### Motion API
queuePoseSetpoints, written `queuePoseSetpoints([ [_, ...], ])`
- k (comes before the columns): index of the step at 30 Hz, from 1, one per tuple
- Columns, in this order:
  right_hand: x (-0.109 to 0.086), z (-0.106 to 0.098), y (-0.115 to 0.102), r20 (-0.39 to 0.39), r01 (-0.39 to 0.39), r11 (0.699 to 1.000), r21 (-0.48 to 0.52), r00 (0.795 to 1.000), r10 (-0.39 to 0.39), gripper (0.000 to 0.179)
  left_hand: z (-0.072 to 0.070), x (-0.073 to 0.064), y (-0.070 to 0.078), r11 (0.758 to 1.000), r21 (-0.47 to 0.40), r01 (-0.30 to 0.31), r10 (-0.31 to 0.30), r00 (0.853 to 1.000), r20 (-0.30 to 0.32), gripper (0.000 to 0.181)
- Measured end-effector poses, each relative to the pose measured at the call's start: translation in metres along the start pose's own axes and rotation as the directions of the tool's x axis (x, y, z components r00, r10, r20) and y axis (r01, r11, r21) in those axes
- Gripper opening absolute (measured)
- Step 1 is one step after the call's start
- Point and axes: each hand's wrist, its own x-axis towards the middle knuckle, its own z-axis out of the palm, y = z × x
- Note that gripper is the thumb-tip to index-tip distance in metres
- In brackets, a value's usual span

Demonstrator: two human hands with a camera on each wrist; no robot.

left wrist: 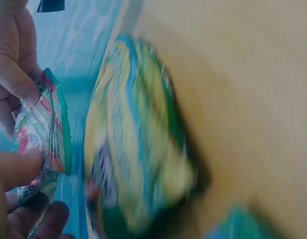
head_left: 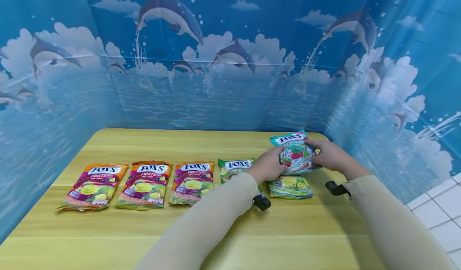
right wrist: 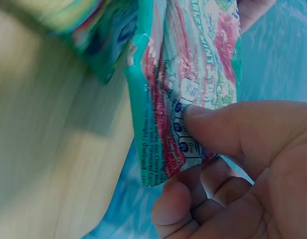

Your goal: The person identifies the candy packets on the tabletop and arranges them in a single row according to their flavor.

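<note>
Between both hands a teal-edged bag of Fox's candy [head_left: 297, 156] is held up above the far right part of the table. My left hand [head_left: 268, 165] grips its left side, and my right hand [head_left: 332, 156] pinches the right side. The right wrist view shows the thumb [right wrist: 218, 127] pressed on the printed face of the bag [right wrist: 188, 89], with fingers behind it. Below the raised bag lies a yellow-green candy bag [head_left: 290, 190], its upper part covered. Left of it is a green Fox's bag [head_left: 230, 166], partly hidden by my left hand and sleeve.
Three orange-and-purple Fox's Fruits bags lie in a row on the left: one at the far left [head_left: 91, 186], one in the middle [head_left: 145, 185] and one on the right [head_left: 192, 183]. A dolphin-print curtain [head_left: 223, 97] borders the wooden table [head_left: 108, 238].
</note>
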Motion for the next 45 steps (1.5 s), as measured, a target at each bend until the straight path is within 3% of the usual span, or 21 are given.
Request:
queuePoseSetpoints([
  [7, -0.024, -0.004, 0.028, -0.005, -0.019, 0.999, -0.051, 1.000, 0.019, 0.071, 0.027, 0.005, 0.022, 0.973, 0.223, -0.055, 0.045, 0.998, 0.050, 0.076],
  [13, -0.040, -0.003, 0.050, 0.014, -0.041, 0.997, -0.070, 0.999, 0.042, 0.071, 0.051, 0.009, 0.032, 0.949, 0.308, -0.067, 0.038, 0.994, 0.098, 0.079],
  [18, -0.050, -0.001, 0.061, 0.059, -0.043, 0.997, -0.069, 0.997, 0.047, 0.070, 0.064, 0.009, 0.036, 0.915, 0.399, -0.062, 0.011, 0.991, 0.130, 0.078],
  [26, -0.057, 0.004, 0.071, 0.091, -0.070, 0.995, -0.068, 0.993, 0.076, 0.070, 0.072, 0.004, 0.044, 0.881, 0.471, -0.035, -0.048, 0.986, 0.162, 0.074],
  [36, -0.056, 0.013, 0.079, 0.095, -0.070, 0.989, -0.130, 0.992, 0.083, 0.078, 0.076, -0.002, 0.046, 0.823, 0.564, -0.059, -0.048, 0.984, 0.172, 0.073],
  [39, -0.056, 0.013, 0.083, 0.116, -0.056, 0.984, -0.167, 0.990, 0.076, 0.078, 0.076, -0.004, 0.046, 0.817, 0.572, -0.067, -0.044, 0.983, 0.177, 0.072],
  [45, -0.056, 0.012, 0.086, 0.151, -0.068, 0.986, -0.150, 0.984, 0.090, 0.074, 0.076, -0.005, 0.048, 0.812, 0.578, -0.075, -0.042, 0.982, 0.186, 0.071],
])
